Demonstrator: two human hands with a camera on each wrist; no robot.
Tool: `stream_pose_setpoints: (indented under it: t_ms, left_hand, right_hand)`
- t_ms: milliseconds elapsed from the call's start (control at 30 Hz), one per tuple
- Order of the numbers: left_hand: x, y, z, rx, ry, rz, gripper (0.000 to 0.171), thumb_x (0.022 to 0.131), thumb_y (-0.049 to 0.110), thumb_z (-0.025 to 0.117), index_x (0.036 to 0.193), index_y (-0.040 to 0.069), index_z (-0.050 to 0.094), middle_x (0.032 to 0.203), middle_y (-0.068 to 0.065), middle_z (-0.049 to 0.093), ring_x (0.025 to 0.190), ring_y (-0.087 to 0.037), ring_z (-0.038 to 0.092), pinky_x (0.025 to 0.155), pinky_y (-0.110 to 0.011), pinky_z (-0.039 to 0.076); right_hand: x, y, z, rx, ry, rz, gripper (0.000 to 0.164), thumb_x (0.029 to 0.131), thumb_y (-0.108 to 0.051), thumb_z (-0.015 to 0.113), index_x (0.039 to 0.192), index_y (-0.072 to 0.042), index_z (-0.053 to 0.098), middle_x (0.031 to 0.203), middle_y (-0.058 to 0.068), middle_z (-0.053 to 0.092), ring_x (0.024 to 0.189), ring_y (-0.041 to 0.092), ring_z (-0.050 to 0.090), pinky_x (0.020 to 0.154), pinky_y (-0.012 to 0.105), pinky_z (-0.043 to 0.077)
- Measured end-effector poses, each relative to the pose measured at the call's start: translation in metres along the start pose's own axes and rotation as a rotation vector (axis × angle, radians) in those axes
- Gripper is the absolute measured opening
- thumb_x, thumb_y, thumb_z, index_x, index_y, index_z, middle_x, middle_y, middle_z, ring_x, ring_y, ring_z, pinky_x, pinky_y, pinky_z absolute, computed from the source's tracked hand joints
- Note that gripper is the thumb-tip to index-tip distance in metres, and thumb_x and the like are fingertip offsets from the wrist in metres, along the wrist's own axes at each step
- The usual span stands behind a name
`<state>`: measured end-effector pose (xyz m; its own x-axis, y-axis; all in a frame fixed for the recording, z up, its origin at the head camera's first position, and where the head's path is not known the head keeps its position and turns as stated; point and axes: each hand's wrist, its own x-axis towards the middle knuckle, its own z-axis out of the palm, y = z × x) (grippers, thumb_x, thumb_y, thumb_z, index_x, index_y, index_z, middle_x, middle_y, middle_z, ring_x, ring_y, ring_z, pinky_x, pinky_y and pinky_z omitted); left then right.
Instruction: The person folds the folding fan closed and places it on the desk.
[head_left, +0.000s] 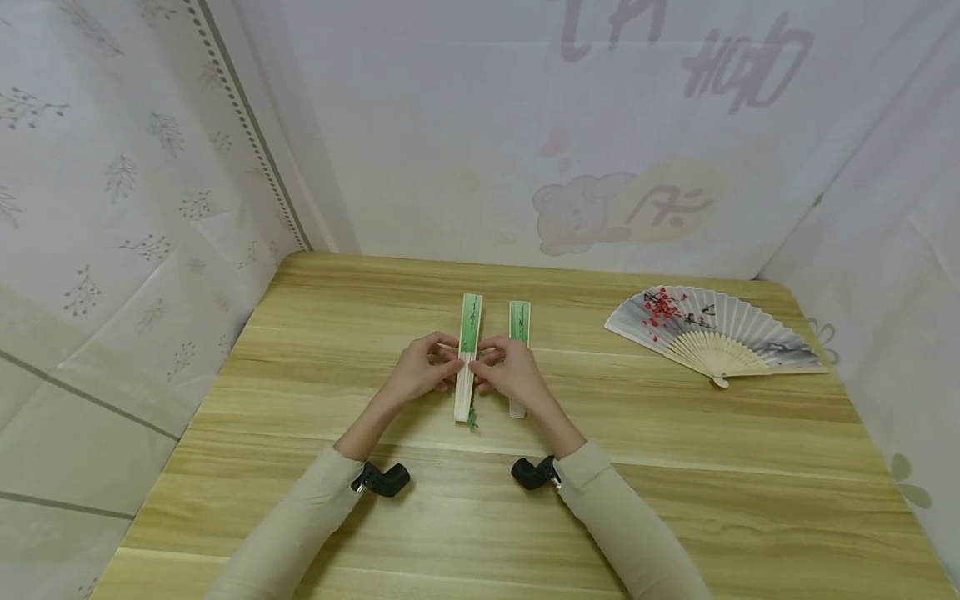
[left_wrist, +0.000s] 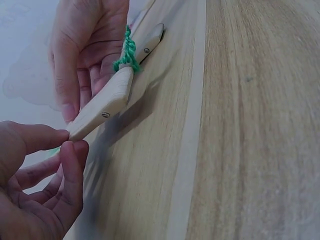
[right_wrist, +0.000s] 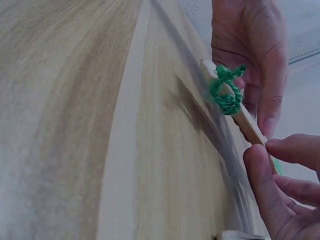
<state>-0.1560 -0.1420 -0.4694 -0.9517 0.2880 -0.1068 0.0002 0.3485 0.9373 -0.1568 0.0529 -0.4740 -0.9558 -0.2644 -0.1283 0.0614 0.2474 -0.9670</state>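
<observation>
Both hands hold a folded hand fan (head_left: 466,358) above the wooden table. Its upper part is green with dark marks, its lower part is pale ribs, and a green cord (right_wrist: 227,92) hangs at its riveted end. My left hand (head_left: 422,367) pinches the fan's left edge between thumb and fingers. From the other side, my right hand (head_left: 510,368) pinches the right edge. A second folded green fan (head_left: 519,321) lies on the table, partly hidden beneath the right hand; its riveted end shows in the left wrist view.
A spread fan (head_left: 716,333) with red blossoms and grey brushwork lies at the table's right. Patterned white cloth (head_left: 420,150) hangs behind the wooden table (head_left: 450,533) and on both sides. Each wrist carries a black device (head_left: 386,479).
</observation>
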Motion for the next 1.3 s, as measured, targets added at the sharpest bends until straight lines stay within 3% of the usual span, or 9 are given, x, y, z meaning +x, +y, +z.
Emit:
stream_pose_setpoints:
  t_ms: [200,467,700,1300]
  left_hand:
    - [-0.0005,-0.0007,-0.0024,-0.009,0.003,-0.011,0.034,0.095,0.000,0.071,0.127,-0.007,0.059,0.100,-0.019,0.067,0.076,-0.024,0.070,0.060,-0.034,0.060]
    - [-0.0011,-0.0023,-0.0036,-0.026,-0.011,-0.028,0.036,0.095,-0.002,0.070,0.128,-0.010,0.058,0.104,-0.023,0.067,0.082,-0.031,0.070,0.064,-0.037,0.061]
    - [-0.0025,-0.0015,-0.0031,-0.024,-0.007,-0.050,0.034,0.095,-0.002,0.070,0.126,-0.009,0.058,0.105,-0.021,0.067,0.080,-0.027,0.070,0.063,-0.035,0.060]
    - [-0.0005,-0.0043,-0.0008,0.048,0.023,-0.052,0.032,0.093,-0.001,0.072,0.122,-0.009,0.061,0.103,-0.018,0.067,0.072,-0.023,0.069,0.060,-0.034,0.059]
  right_hand:
    - [0.0002,-0.0014,0.0009,0.015,-0.001,0.001,0.034,0.092,0.003,0.073,0.125,0.007,0.064,0.087,0.014,0.072,0.069,0.029,0.072,0.060,0.037,0.061]
    - [-0.0005,-0.0024,0.0026,0.012,0.002,0.005,0.039,0.092,0.004,0.073,0.128,0.008,0.059,0.085,0.015,0.072,0.067,0.031,0.072,0.060,0.037,0.061]
    - [-0.0007,-0.0019,0.0047,0.018,-0.002,0.020,0.038,0.092,0.004,0.073,0.127,0.008,0.058,0.085,0.015,0.072,0.068,0.030,0.072,0.060,0.036,0.061]
    - [0.0011,-0.0011,0.0092,-0.027,-0.008,0.048,0.036,0.092,0.002,0.072,0.126,0.007,0.060,0.083,0.011,0.072,0.064,0.025,0.071,0.058,0.033,0.060]
